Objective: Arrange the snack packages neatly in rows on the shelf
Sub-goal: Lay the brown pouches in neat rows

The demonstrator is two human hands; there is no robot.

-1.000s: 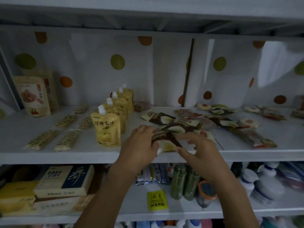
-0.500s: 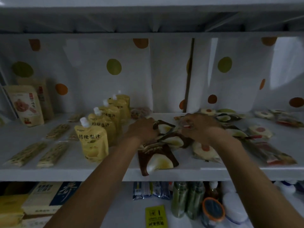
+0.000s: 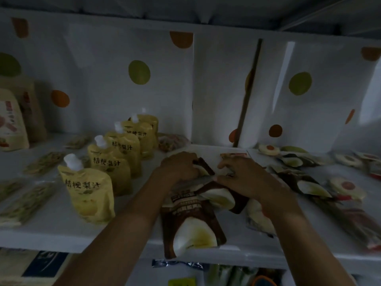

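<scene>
The words 桔梗梨汁 stand in dark letters on the front yellow pouch (image 3: 88, 190). The same four words show on the second pouch (image 3: 109, 163) behind it and on the third pouch (image 3: 123, 146). On the fourth pouch (image 3: 141, 133) they are too blurry to be sure. The brown packet (image 3: 189, 215) at the shelf edge has pale print near its top, also too blurry to read.
</scene>
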